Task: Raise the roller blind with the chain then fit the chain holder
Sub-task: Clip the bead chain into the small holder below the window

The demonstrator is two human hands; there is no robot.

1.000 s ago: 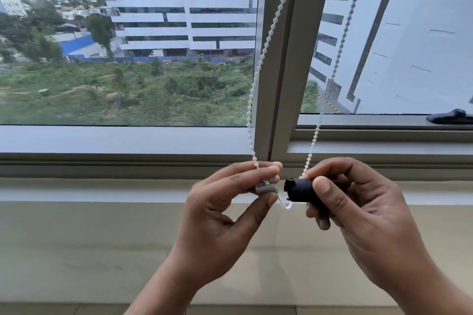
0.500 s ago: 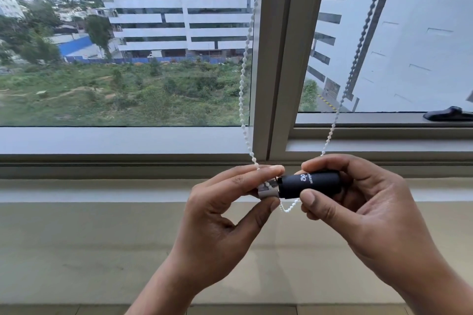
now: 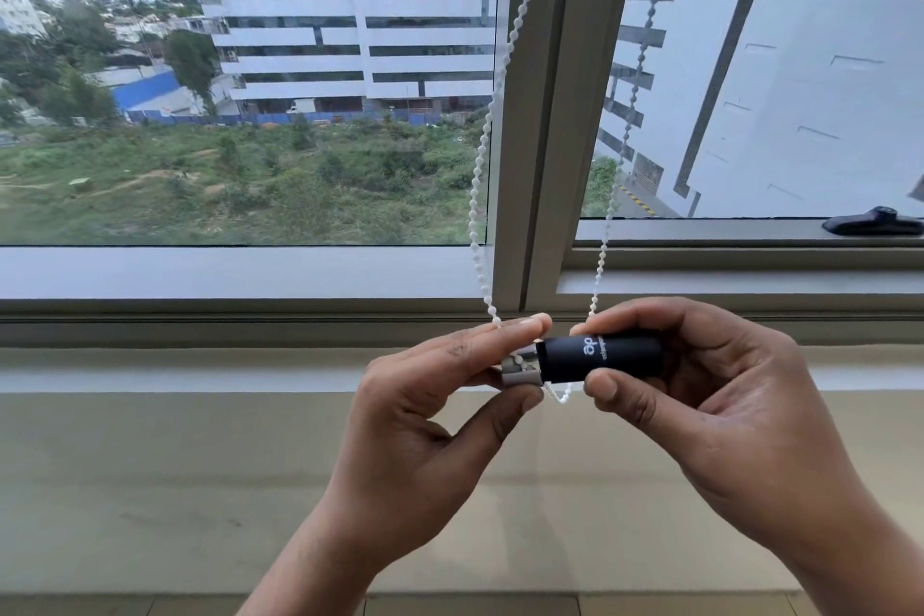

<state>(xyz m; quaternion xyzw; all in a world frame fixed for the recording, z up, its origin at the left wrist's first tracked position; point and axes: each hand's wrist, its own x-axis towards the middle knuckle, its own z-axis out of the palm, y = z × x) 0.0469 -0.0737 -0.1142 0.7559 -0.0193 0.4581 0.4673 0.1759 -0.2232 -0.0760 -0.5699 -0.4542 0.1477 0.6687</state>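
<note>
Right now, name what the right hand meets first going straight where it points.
Probably the left hand, pinching the grey clip abutting the black holder sleeve in the right hand; depth unclear.

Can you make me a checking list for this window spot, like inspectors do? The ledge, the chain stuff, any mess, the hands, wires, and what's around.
Surface: a pale window ledge runs behind the hands.
Job's things: the white bead chain hangs in two strands down to the hands, and its loop dips just below them. The grey clip meets the end of the black sleeve.
Clutter: nothing seen.
Grips: the left hand pinches the grey clip; the right hand holds the black sleeve.
Cables: nothing seen.
Surroundings: window frame, black window handle at right, buildings and greenery outside. The blind itself is out of view.
</note>
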